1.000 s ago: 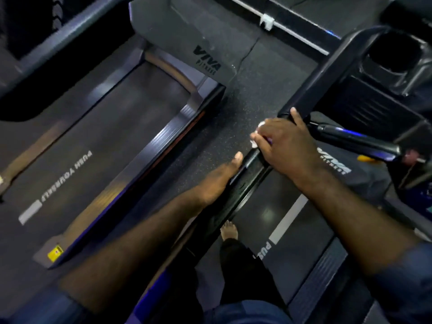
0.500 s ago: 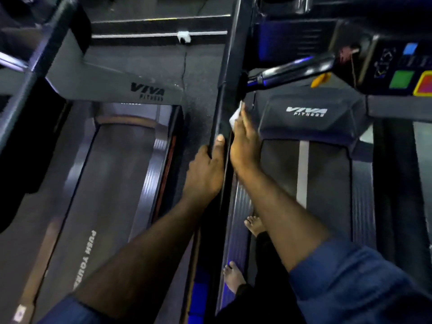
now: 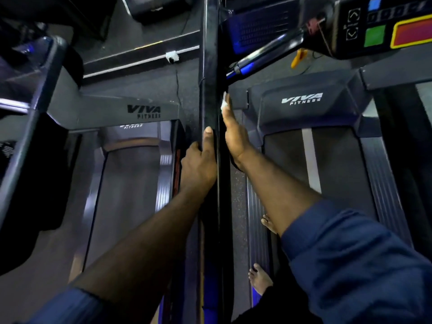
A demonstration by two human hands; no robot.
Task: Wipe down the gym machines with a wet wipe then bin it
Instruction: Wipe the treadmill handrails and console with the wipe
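Your right hand [image 3: 236, 136] slid farther up the rail [image 3: 209, 73], fingers [image 3: 228, 114] straight and together, pressing the wipe [image 3: 224, 104] beneath the fingertips. Your left hand [image 3: 198, 164] stayed curled round the rail. Wiping continued; binning remained.

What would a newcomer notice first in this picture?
A black handrail runs up the middle: the left hand grips it, thumb along it, while the right hand presses a small white wipe flat against its right side, higher up. At top right, the treadmill console shows bright green and red buttons, above a grey motor cover lettered VIVA FITNESS.
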